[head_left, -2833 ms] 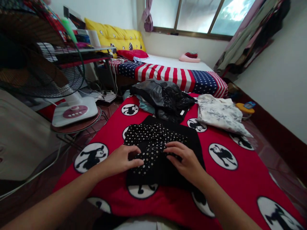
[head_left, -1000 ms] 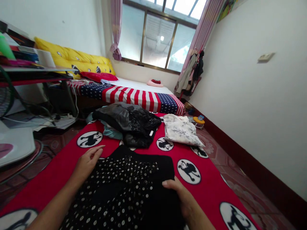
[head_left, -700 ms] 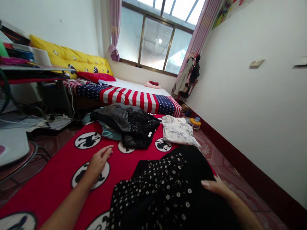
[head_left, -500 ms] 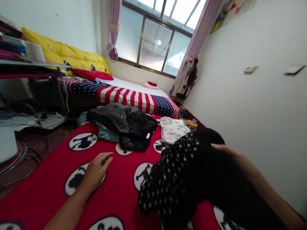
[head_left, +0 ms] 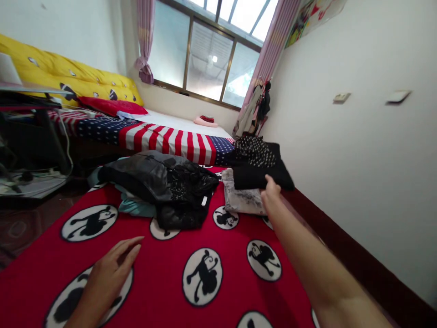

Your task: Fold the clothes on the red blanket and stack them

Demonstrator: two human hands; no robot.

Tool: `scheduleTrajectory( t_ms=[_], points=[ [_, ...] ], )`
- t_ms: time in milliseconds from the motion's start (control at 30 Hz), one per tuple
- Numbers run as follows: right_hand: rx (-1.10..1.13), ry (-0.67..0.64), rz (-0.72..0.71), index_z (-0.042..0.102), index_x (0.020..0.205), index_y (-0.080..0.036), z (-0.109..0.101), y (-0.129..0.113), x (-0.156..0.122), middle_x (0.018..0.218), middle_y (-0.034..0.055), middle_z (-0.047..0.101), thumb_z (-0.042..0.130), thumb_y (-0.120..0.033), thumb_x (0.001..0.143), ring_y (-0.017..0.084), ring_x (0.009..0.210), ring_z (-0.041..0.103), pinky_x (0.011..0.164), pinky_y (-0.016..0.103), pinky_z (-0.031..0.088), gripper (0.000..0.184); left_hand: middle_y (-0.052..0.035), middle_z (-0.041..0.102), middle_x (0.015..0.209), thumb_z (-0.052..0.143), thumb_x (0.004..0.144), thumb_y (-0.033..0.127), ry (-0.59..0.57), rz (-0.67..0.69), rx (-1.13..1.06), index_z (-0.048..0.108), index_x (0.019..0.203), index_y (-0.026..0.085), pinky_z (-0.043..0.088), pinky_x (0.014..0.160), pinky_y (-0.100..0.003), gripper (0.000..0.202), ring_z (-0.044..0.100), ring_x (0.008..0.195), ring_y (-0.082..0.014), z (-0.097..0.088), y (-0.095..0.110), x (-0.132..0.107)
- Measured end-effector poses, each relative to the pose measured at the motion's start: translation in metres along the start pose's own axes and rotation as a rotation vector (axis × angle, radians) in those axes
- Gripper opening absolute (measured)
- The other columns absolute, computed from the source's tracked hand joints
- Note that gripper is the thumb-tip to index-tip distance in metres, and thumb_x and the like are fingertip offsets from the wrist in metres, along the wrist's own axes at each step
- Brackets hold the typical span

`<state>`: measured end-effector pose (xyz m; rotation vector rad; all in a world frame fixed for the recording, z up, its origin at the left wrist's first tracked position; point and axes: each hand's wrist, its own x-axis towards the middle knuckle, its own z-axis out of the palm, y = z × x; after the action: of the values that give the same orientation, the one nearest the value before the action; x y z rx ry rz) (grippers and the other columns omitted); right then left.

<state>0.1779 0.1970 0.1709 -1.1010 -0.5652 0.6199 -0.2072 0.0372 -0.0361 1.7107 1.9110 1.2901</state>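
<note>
Right hand (head_left: 271,193) is stretched forward, grip closed on the near edge of the folded black dotted garment (head_left: 259,166); the fingers are hidden under the cloth. Garment is held just over the folded white floral piece (head_left: 239,200), at the far right of the red blanket (head_left: 164,273), near the wall. Left hand (head_left: 109,273) is laid flat on the blanket, grip open, nothing held. Dark clothes pile (head_left: 164,182) is seen farther back, in front of the striped bed (head_left: 164,139).

Bare red blanket (head_left: 153,273) lies open in front. Beyond it, the dark clothes heap (head_left: 160,182), the polka-dot garment (head_left: 259,159) at the right hand (head_left: 271,193), the striped bed (head_left: 160,139) and the wall (head_left: 358,159) block the way.
</note>
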Motion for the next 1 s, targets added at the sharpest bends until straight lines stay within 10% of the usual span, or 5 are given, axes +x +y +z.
scheduleTrajectory(
  t_ms=[167,333,567,733,1000],
  points=[
    [-0.061,-0.138,0.354,0.055,0.078,-0.019,-0.090,0.091,-0.095,0.072,0.0043,0.067,0.074,-0.023,0.055,0.022,0.062,0.068,0.052,0.033,0.055,0.030,-0.0009,0.074,0.107,0.050,0.081,0.060,-0.025,-0.033,0.005,0.071,0.103,0.029,0.054,0.091,-0.031,0.043,0.070,0.098,-0.0231,0.000,0.001,0.000],
    [-0.224,-0.470,0.368,0.061,0.096,-0.018,-0.141,0.105,-0.137,0.099,0.0069,0.070,0.075,-0.032,0.062,0.013,0.056,0.065,0.047,0.022,0.047,0.039,-0.0009,0.074,0.105,0.049,0.079,0.061,-0.059,-0.050,0.023,0.072,0.098,0.030,0.055,0.091,-0.034,0.043,0.070,0.097,-0.0242,-0.001,0.003,-0.001],
    [-0.399,-0.642,-0.356,0.061,0.107,-0.020,-0.053,0.000,-0.038,0.109,0.0098,0.069,0.067,-0.036,0.073,0.023,0.097,0.067,0.088,0.040,0.052,0.038,0.0001,0.074,0.105,0.050,0.078,0.059,-0.076,-0.042,0.040,0.073,0.094,0.032,0.054,0.093,-0.034,0.039,0.070,0.099,-0.0240,-0.002,0.004,-0.001],
    [-0.766,-0.381,-0.993,0.057,0.126,-0.020,0.028,-0.056,0.041,0.129,0.0121,0.061,0.056,-0.038,0.084,0.027,0.121,0.053,0.106,0.051,0.036,0.046,0.0010,0.075,0.103,0.051,0.077,0.058,-0.084,-0.070,0.058,0.074,0.093,0.033,0.054,0.094,-0.036,0.037,0.071,0.095,-0.0243,-0.004,0.002,-0.001],
    [-1.576,-0.407,-0.316,0.052,0.138,-0.025,-0.002,0.109,0.056,0.151,0.0177,0.036,0.044,-0.060,0.089,0.046,0.139,0.023,0.101,0.075,0.017,0.062,0.0003,0.075,0.102,0.053,0.079,0.060,-0.061,-0.077,0.013,0.074,0.092,0.031,0.055,0.091,-0.030,0.038,0.070,0.096,-0.0222,-0.002,0.001,-0.005]
  ],
)
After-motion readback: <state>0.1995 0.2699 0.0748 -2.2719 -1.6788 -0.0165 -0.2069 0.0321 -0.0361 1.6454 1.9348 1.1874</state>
